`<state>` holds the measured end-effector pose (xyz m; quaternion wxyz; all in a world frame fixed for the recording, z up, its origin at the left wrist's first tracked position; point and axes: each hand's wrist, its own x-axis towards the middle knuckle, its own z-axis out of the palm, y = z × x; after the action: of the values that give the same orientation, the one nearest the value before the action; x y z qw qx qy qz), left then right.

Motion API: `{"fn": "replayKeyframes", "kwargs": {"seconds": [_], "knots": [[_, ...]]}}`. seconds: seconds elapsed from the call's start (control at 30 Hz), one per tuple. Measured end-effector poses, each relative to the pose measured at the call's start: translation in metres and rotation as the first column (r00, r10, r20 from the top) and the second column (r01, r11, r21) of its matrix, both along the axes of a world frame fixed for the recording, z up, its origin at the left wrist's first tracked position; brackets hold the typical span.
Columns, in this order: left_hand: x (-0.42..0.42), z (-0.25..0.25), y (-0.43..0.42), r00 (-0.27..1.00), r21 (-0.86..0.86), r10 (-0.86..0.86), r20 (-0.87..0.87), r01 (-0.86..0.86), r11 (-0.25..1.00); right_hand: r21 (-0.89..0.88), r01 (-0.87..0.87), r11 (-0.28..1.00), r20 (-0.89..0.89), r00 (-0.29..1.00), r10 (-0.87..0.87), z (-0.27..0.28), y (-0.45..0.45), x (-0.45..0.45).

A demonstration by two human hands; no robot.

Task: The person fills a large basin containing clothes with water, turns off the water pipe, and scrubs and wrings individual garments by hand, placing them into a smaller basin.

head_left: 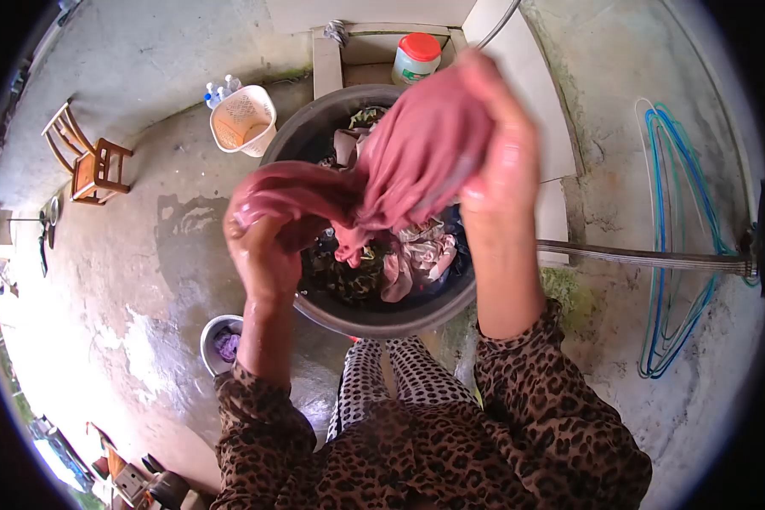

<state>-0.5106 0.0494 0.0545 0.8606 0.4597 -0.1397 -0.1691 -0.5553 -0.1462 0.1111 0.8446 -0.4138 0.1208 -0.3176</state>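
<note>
Both of my hands grip a wet, pinkish-red garment (416, 140), raised above a large dark basin (382, 325). My left hand (263, 255) is closed around the bunched end at the left. My right hand (510, 144), a little blurred, grips the other end higher up at the right. Between them the cloth hangs in folds and hides part of the basin. Inside the basin lie wet clothes: a pale pink piece (425, 255) and a dark patterned piece (348, 280).
A white basket (245, 119) stands on the floor beside clear bottles. Behind the basin is a red-lidded tub (418, 56). A small bucket (208, 348) holds purple cloth. A wooden chair (92, 166) stands left. Blue hangers (663, 246) and a metal hose (637, 255) are at right.
</note>
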Motion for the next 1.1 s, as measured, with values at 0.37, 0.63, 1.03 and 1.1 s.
{"fn": "replayKeyframes", "kwargs": {"seconds": [0.37, 0.63, 1.03, 1.1], "knots": [[-0.01, -0.218, 0.043, 0.94, 0.964, -0.23, 0.252, -0.223, 0.144, -0.842, -0.539, 0.013, -0.506, 0.781, -0.366, -0.343, 0.031, -0.013], [-0.028, -0.332, 0.015, 0.87, 0.971, -0.481, 0.106, -0.194, -0.138, -0.735, -0.612, -0.291, -0.588, 0.789, -0.177, -0.426, 0.049, -0.016], [-0.003, -0.43, 0.001, 0.691, 0.971, -0.699, 0.181, -0.241, 0.013, -0.421, -0.745, -0.518, -0.812, 0.564, -0.151, -0.511, 0.012, 0.014], [0.02, -0.43, 0.003, 0.615, 0.983, -0.773, 0.155, -0.17, 0.063, -0.319, -0.811, -0.49, -0.89, 0.435, -0.14, -0.514, 0.011, 0.04]]}}
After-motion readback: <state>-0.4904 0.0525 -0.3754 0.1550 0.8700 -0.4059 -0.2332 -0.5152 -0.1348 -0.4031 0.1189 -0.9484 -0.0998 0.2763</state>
